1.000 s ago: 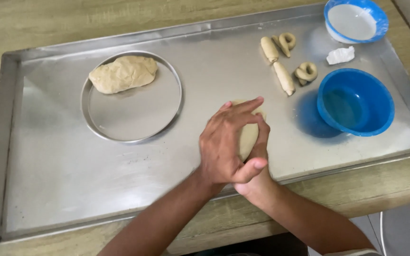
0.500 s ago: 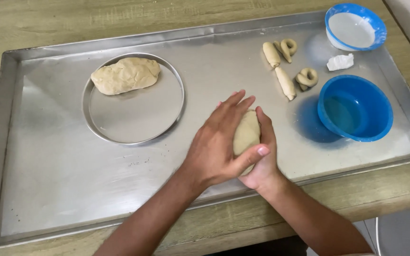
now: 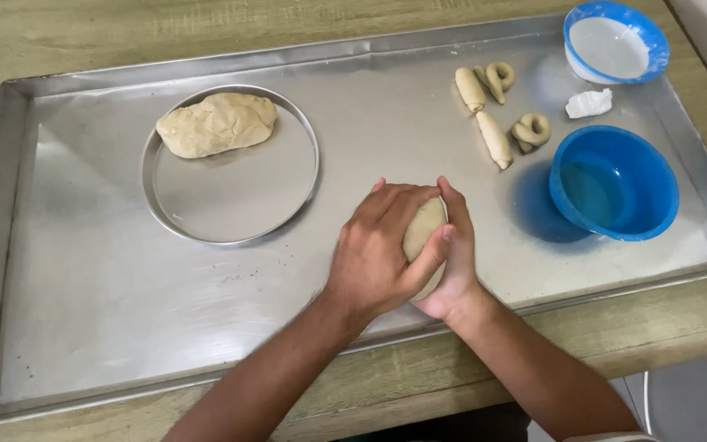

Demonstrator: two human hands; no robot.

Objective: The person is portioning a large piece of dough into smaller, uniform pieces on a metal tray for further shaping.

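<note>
Pale dough piece (image 3: 421,233), seemingly upright between hands (image 3: 407,254).

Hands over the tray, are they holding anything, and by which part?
Yes: a piece of dough, pressed between both palms. The left hand wraps its top and left side; the right hand cups its right side and underside.

Pale beige dough lump (image 3: 216,124) on silver round plate (image 3: 231,196); grey steel tray (image 3: 83,311). 2 bright blue bowls: 1 (image 3: 614,182) w/ blue inside, 1 (image 3: 615,42) white inside. Light wood-grain table (image 3: 108,33).
</note>
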